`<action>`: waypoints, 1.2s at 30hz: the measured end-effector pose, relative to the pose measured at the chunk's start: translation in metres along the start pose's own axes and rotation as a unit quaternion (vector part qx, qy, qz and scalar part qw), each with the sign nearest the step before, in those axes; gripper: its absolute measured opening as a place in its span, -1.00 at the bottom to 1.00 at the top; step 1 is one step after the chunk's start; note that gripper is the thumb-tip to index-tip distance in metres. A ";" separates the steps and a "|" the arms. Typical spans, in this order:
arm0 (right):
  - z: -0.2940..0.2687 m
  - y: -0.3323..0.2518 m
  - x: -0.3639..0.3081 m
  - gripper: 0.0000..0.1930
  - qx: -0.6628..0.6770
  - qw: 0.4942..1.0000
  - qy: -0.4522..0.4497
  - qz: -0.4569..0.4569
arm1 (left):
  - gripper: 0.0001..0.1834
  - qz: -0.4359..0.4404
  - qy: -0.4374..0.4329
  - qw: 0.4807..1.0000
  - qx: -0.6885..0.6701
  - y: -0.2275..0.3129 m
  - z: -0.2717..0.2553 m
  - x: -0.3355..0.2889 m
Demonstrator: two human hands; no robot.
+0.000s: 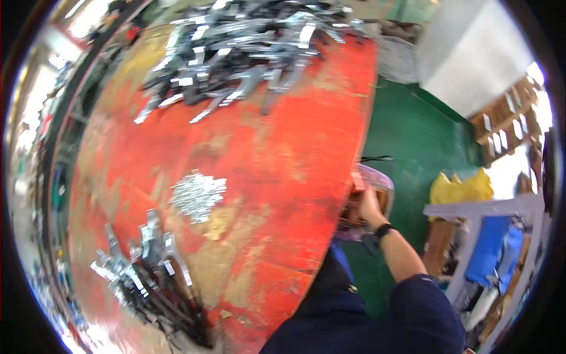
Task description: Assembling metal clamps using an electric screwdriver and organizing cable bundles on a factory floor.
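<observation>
My right hand [370, 207], with a dark band at the wrist, reaches down beside the right edge of the red table [283, 159]. It is over a pink-rimmed container or seat [380, 174] with something brown inside. A small reddish piece [357, 182] shows at the fingertips. The fingers are smeared by motion, so I cannot make out whether they grip it. My left hand is out of view. A small heap of short shiny metal pieces [198, 196] lies on the table. Nearer on the left is a bundle of long metal parts with dark ends [150, 271].
A large pile of similar metal parts [236, 53] covers the table's far end. The green floor [407, 135] runs along the right side. Beyond it are a grey frame rack [489, 207] with a blue item [492, 248], a yellow bag [461, 187] and a white cabinet-like block [471, 53].
</observation>
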State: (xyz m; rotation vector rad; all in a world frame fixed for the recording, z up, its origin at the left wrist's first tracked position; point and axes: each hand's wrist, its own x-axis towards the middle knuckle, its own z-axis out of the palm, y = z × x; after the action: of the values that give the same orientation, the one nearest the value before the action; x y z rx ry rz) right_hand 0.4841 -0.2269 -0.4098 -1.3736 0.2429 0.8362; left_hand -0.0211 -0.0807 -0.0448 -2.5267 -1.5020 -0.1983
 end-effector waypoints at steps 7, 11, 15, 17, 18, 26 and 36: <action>-0.014 -0.065 -0.048 -0.56 -0.404 0.846 0.114 -0.327 | -0.32 -0.062 -0.057 0.991 0.105 -0.048 0.052 0.001; -0.080 -0.024 -0.005 -0.43 -0.601 0.721 0.281 -0.200 | -0.21 -0.145 -0.089 0.981 0.093 -0.094 0.041 0.058; -0.108 -0.035 -0.004 -0.33 -0.648 0.658 0.260 -0.282 | -0.23 -0.187 -0.059 0.973 0.118 -0.177 0.078 0.159; -0.127 -0.051 -0.002 -0.31 -0.653 0.643 0.241 -0.319 | -0.22 -0.243 -0.037 0.959 0.140 -0.216 0.105 0.208; -0.130 -0.058 0.002 -0.34 -0.666 0.628 0.211 -0.342 | -0.20 -0.294 -0.027 0.941 0.163 -0.236 0.104 0.221; -0.104 -0.135 0.032 -0.50 -0.419 0.840 0.134 -0.317 | -0.26 -0.227 0.064 0.971 0.035 -0.220 0.102 0.187; 0.200 -0.209 -0.113 -0.53 -0.297 0.732 -0.045 -0.611 | -0.30 -0.501 0.012 0.863 0.055 -0.073 0.035 -0.222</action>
State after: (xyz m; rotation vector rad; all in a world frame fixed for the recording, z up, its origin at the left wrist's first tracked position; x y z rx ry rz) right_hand 0.4786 -0.0786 -0.1368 -1.6611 -1.0331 -0.2054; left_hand -0.1910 -0.2280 -0.1193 -1.4048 -2.5607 -0.2630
